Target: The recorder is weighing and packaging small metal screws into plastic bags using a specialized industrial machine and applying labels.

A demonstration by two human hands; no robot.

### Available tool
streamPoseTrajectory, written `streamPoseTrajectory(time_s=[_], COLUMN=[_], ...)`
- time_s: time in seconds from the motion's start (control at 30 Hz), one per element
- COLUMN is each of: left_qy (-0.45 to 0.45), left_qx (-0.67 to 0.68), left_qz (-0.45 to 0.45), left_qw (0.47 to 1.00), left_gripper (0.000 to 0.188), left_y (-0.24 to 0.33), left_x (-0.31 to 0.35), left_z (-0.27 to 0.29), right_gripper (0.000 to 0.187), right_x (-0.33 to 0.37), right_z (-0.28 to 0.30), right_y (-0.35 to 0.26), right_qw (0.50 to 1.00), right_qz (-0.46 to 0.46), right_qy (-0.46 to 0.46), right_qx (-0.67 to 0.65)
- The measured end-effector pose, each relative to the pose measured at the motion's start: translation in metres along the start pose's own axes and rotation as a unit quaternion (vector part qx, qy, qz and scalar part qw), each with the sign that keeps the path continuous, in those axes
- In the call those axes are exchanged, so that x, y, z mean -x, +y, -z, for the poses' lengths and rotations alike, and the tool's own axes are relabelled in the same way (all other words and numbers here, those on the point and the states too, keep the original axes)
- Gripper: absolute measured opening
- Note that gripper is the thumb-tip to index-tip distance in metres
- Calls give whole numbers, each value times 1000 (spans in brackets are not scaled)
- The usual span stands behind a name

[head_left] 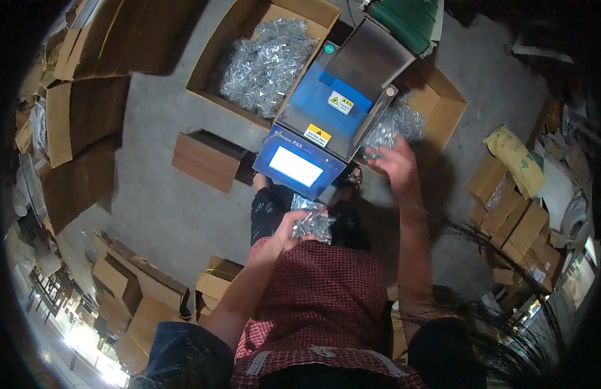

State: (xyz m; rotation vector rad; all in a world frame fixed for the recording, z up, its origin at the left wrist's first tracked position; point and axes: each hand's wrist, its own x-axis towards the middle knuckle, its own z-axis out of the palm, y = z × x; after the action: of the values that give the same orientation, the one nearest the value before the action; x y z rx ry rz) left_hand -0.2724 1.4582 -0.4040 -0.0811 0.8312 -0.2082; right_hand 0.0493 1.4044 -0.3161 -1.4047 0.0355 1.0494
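- nearest, a red checked apron (313, 292) covers the person's front, with dark sleeves (187, 353) at either side.
- the left hand (289, 228) is just beyond the apron's upper edge, its fingers closed around a clear plastic packet (315, 227) of small shiny pieces; the packet lies just below the machine's front edge.
- dark trousers (265, 211) show behind the packet.
- a blue packaging machine (300, 139) stands past the left hand, its lit screen (296, 166) facing the person, with a yellow warning label (317, 135) above the screen and a white-and-yellow label (341, 102) farther up.
- the right hand (401, 162) is at the machine's right side, its fingers partly spread and curled at the near edge of a pile of small clear pieces (404, 123); whether they grip any piece, i cannot tell.
- that pile lies in an open cardboard box (443, 107) right of the machine.
- a brown wood-look box (206, 162) sits on the grey floor (158, 168), left of the screen.
- farther off, a large open carton (206, 68) left of the machine holds a heap of clear plastic pieces (268, 68).
- a green object (407, 23) stands beyond the machine.
- at the far right, a yellow sack (516, 159) rests by stacked cartons (521, 223).
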Motion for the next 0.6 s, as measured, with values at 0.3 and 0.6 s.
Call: streamPoseTrajectory(time_s=[0.3, 0.6], left_qy=[1, 25], left_qx=[81, -44], left_qz=[6, -1], left_qw=[997, 999], left_gripper=[53, 53], left_y=[-56, -32], left_x=[25, 50], left_z=[8, 17], right_gripper=[50, 46], right_x=[-66, 1], right_z=[4, -59], right_y=[4, 64], right_qw=[995, 908], right_qz=[-71, -103], right_qy=[45, -318], right_qx=[-55, 254])
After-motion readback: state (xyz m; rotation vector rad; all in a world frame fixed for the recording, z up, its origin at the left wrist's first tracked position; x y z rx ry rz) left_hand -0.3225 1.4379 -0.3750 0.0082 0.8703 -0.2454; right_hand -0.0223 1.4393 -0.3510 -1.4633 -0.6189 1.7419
